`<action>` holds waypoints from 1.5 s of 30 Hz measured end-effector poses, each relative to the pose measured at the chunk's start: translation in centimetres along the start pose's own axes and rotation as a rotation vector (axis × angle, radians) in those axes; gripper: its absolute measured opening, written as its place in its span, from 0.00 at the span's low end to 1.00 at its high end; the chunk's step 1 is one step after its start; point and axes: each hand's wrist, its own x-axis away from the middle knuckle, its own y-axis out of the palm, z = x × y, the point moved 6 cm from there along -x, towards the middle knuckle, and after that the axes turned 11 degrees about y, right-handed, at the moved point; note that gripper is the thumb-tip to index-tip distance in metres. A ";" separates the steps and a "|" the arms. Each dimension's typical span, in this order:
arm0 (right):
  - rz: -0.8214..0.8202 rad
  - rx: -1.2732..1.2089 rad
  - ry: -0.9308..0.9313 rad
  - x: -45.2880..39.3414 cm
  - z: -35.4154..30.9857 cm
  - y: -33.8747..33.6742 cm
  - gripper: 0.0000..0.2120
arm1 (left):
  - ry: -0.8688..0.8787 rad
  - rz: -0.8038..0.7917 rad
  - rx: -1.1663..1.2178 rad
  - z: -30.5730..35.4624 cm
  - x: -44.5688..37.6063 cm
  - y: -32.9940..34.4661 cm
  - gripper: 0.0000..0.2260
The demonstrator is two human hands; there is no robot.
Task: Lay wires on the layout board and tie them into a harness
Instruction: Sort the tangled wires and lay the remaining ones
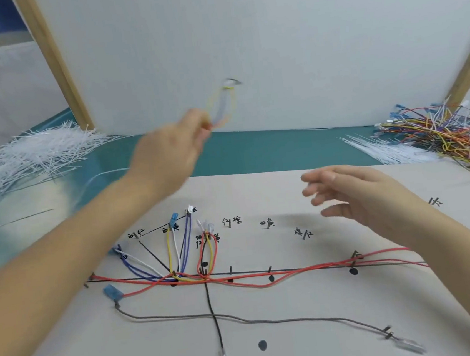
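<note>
The left hand [170, 150] pinches a small looped wire bundle [222, 106], raised above the worktop [254, 149] behind the layout board [302, 330]. The right hand [354, 194] hovers over the board, fingers spread, holding nothing. The blurred bundle could slip free, or either forearm could drag the red wires [267, 277] off their pegs.

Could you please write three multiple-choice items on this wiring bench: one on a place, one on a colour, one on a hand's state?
1. Where does the pile of mixed coloured wires lie?
A. far right
B. far left
C. on the board's near edge

2. What colour is the long wire crossing the layout board nearest the person?
A. green
B. grey
C. pink

3. What is the right hand doing?
A. gripping a cutter
B. hovering open, holding nothing
C. pressing a red wire

Key: 1 A, it sits beside the right post. 2 B, grey throughout. 3 B, fingers spread above the board; the left hand pinches a looped wire bundle.
</note>
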 end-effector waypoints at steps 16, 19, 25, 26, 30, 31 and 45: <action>0.161 -0.877 -0.033 -2.3 -2.9 -2.0 0.12 | 0.021 -0.423 0.236 2.3 3.2 6.6 0.29; 0.184 -0.887 -0.027 -3.1 -2.8 -1.4 0.11 | 0.103 -0.424 0.092 0.9 2.7 6.5 0.21; 0.150 -0.853 -0.031 -4.1 -3.3 0.3 0.10 | -0.201 -0.598 -0.167 -7.8 4.7 6.3 0.08; 0.152 -0.836 -0.033 -4.2 -3.3 0.5 0.11 | -0.236 -0.624 -0.203 -9.0 5.3 6.0 0.05; 0.158 -0.791 -0.015 -4.5 -2.8 1.5 0.12 | -0.279 -0.625 -0.119 -11.6 6.8 4.2 0.05; 0.160 -0.784 -0.012 -4.6 -2.8 1.5 0.12 | -0.309 -0.632 -0.032 -11.9 7.3 3.7 0.06; 0.217 -0.806 -0.056 -5.2 -3.0 -0.4 0.12 | -0.559 -0.572 0.830 -13.1 11.5 -3.6 0.27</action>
